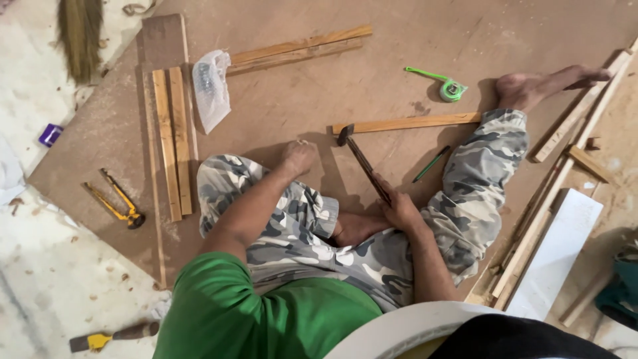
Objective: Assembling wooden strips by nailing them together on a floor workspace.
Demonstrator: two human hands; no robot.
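Right hand (401, 209), nearest the lens, is clenched round a hammer (362, 159), head resting at the end of one wood strip (407, 123). Left hand (298, 157) fist-like on the board; can't tell if it pinches anything. Risk: swing glances off, hits fingers. Count: 1 hammer, 1 tape measure (446, 86), 1 pencil (430, 164), 1 pliers (114, 199).

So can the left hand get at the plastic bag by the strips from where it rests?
Probably yes: the left hand rests on bare board, and nothing lies between it and the plastic bag, though the arm must stretch forward.
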